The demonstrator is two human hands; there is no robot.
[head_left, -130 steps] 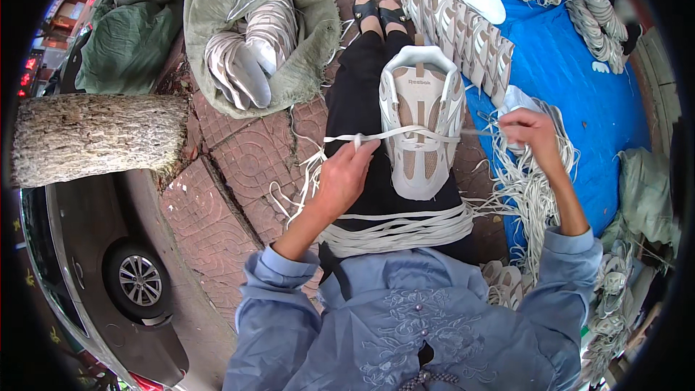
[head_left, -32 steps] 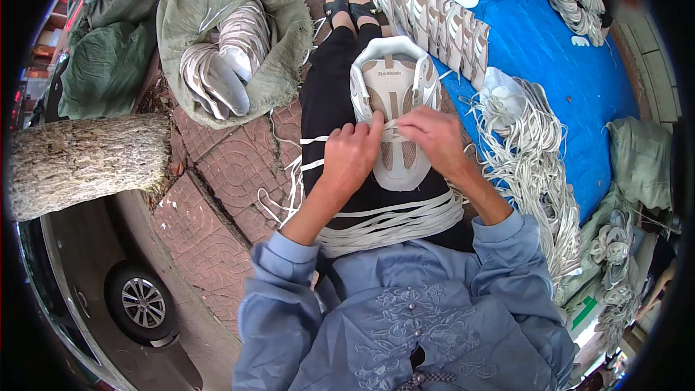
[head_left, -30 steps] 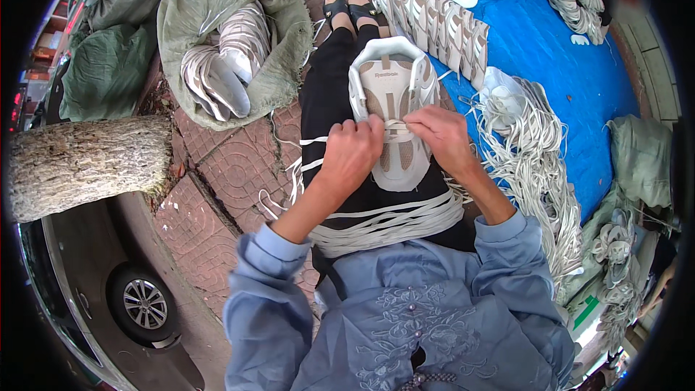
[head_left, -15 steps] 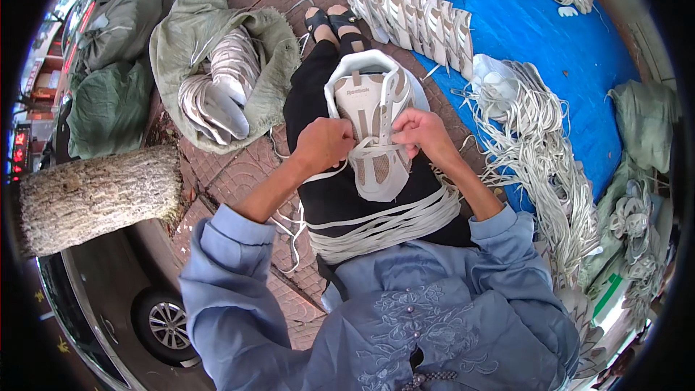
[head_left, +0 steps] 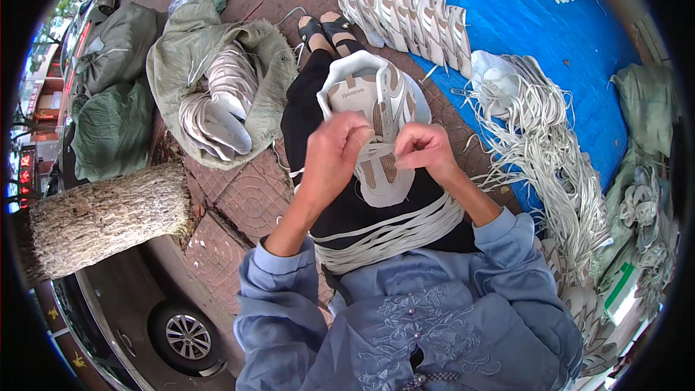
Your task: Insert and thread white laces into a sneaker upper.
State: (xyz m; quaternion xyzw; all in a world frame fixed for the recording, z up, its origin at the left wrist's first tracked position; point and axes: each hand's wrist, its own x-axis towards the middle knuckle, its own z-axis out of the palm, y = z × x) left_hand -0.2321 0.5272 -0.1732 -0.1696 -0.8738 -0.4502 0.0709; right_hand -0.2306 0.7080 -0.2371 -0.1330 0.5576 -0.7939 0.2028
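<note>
A beige and white shoe upper (head_left: 389, 185) lies across my lap, its toe toward me and its padded collar away. White shoelace (head_left: 379, 150) crosses its lower throat, between my hands. My left hand (head_left: 337, 148) is raised over the upper's left side, fingers pinched together on the lace and covering part of the tongue. At the right edge my right hand (head_left: 426, 150) is closed too, thumb and forefinger gripping the lace close to the eyelet row. Several loose white laces (head_left: 391, 230) are wrapped over my black-trousered thighs.
A blue tarp (head_left: 579, 65) spreads at the right, carrying a row of stacked uppers (head_left: 409, 25) and a heap of white laces (head_left: 539, 152). Leftward, an open sack (head_left: 271, 54) holds more uppers (head_left: 217, 116). Beside it are a tree trunk (head_left: 108, 217) and parked car (head_left: 123, 318).
My left hand has risen and moved slightly right, now covering more of the shoe upper. The right hand stays by the eyelets, shifted a little. The whole view has turned slightly.
</note>
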